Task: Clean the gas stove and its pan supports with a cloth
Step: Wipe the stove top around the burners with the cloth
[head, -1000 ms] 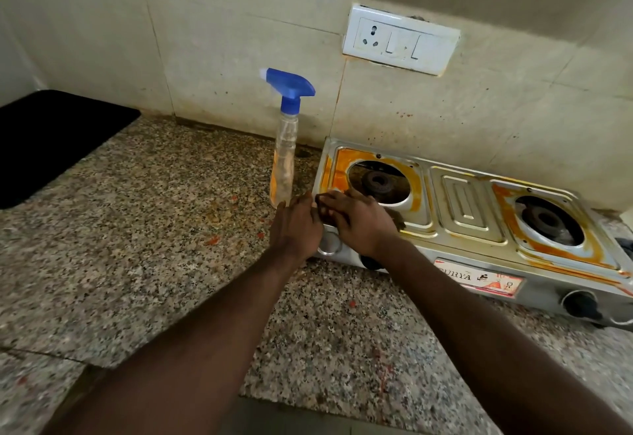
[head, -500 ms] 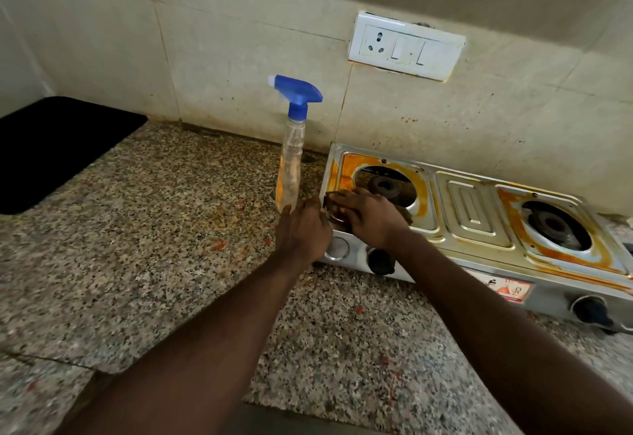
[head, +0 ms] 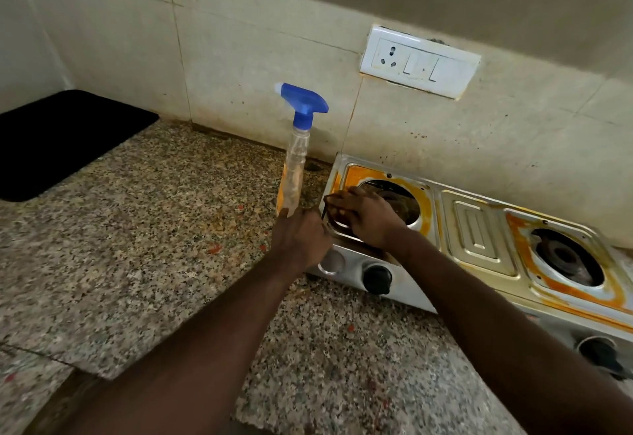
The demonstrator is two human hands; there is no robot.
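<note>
A steel two-burner gas stove (head: 479, 229) stands on the granite counter against the wall, with orange stains ringing both burners. A thin dark wire pan support (head: 325, 210) lies over the stove's front left corner, mostly hidden by my hands. My right hand (head: 368, 217) reaches over the left burner (head: 399, 200) with its fingers curled onto the support. My left hand (head: 301, 239) sits at the stove's front left corner and grips the support's near end, its fingertips hidden. No cloth is visible.
A clear spray bottle with a blue trigger head (head: 296, 157) stands just left of the stove, close to my left hand. Black knobs (head: 376, 278) face front. A black mat (head: 58, 140) lies far left. A socket plate (head: 419, 61) is on the tiled wall.
Both hands have moved from the stove's front edge further onto its top, towards the left burner. The left knob, covered before, now shows. The bottle has not moved.
</note>
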